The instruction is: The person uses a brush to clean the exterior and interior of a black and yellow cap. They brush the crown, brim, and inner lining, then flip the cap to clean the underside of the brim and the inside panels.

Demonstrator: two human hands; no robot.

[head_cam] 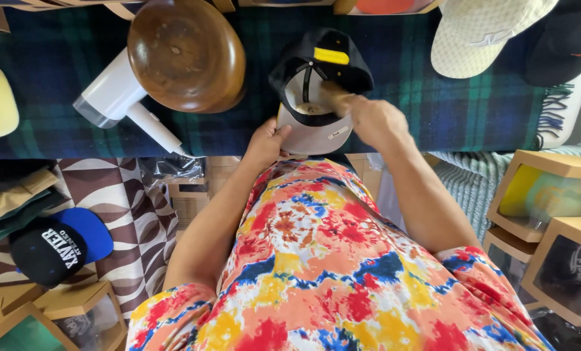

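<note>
Two hands work one upturned black baseball cap (319, 71) at the plaid blanket's (433, 104) near edge: left hand (266, 140) pinches the grey brim; right hand (368, 117) presses fingers inside the crown. Shaping appears underway; wooden hat block (186, 55) and white hair dryer (121, 101) lie near.

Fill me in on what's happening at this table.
A person in a tie-dye shirt holds an upturned black cap on the plaid cloth. The left hand steadies its grey brim, while the right hand works a wooden-handled tool inside the crown. A white hair dryer and wooden hat block sit alongside.
</note>
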